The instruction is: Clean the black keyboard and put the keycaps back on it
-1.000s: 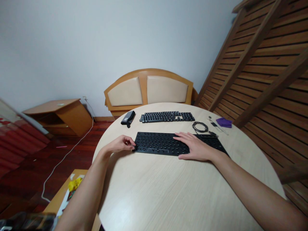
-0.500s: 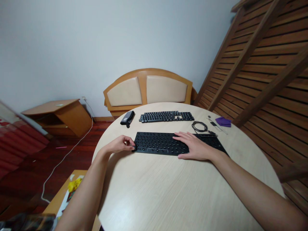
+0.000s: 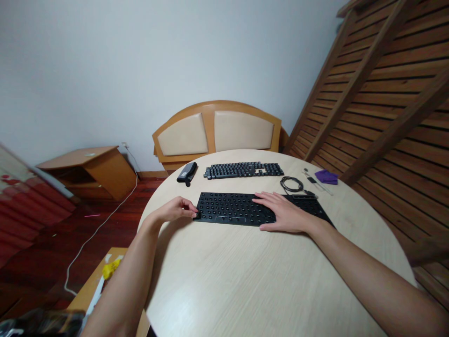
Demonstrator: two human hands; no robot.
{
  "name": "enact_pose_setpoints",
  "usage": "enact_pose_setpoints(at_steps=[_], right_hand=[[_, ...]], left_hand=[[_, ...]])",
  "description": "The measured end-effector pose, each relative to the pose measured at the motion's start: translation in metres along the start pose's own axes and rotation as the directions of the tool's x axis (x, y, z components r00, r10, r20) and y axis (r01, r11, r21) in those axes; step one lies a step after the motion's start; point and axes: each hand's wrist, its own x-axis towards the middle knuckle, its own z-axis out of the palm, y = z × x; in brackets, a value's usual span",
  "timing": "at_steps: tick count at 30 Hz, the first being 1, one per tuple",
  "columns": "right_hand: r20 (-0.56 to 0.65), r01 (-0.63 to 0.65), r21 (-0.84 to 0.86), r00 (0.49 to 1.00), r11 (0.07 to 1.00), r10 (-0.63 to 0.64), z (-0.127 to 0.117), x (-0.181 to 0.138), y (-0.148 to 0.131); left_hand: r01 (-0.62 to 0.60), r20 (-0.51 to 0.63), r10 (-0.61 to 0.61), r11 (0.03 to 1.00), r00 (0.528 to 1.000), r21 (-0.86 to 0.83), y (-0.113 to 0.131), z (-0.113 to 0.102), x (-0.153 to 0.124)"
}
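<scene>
The black, rectangular keyboard base with rows of small exposed switches (image 3: pixel 228 206) lies flat on the round, pale wood-grain tabletop (image 3: pixel 266 271), long side facing the operator. This orientation puts both ends within reach of the bare hands.

Right hand (image 3: pixel 285 214): laid palm-down across the right-centre section of the base, fingers spread, grasping nothing. The broad contact probably steadies the base against sliding or tipping.

Left hand (image 3: pixel 175 209): thumb and fingertips drawn together at the near left corner of the base. This narrow grip suits work on a single small position. Whether a small part is pinched there cannot be determined; the fingertips hide the point of contact.

Beyond the base, dark, blocky keycaps (image 3: pixel 238 170) are set out in keyboard formation, pale surface showing through a gap. The layout presumably keeps each cap's position identifiable.

Peripheral items stand outside the working area, likely to avoid obstruction: a folded black-and-grey pouch (image 3: pixel 187 172) at far left; a thin black cable (image 3: pixel 293 191), coiled beyond the base, apparently to contain its slack; and a crumpled purple cloth (image 3: pixel 326 177) at far right.
</scene>
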Motion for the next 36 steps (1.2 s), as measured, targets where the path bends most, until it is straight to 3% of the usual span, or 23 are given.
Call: enact_pose_setpoints(at_steps=[29, 32, 36], right_hand=[[0.012, -0.005, 0.007, 1.0, 1.0, 0.005, -0.002, 0.0, -0.002], [0.015, -0.009, 0.021, 1.0, 1.0, 0.009, -0.002, 0.0, -0.003], [0.023, -0.01, 0.03, 1.0, 1.0, 0.01, -0.002, 0.0, -0.002]], left_hand=[[-0.026, -0.059, 0.036, 0.986, 0.998, 0.165, 0.006, 0.008, -0.002], [-0.057, -0.115, 0.077, 0.983, 0.99, 0.173, 0.003, 0.01, 0.002], [-0.082, -0.288, 0.143, 0.974, 0.947, 0.213, 0.0, 0.014, 0.018]])
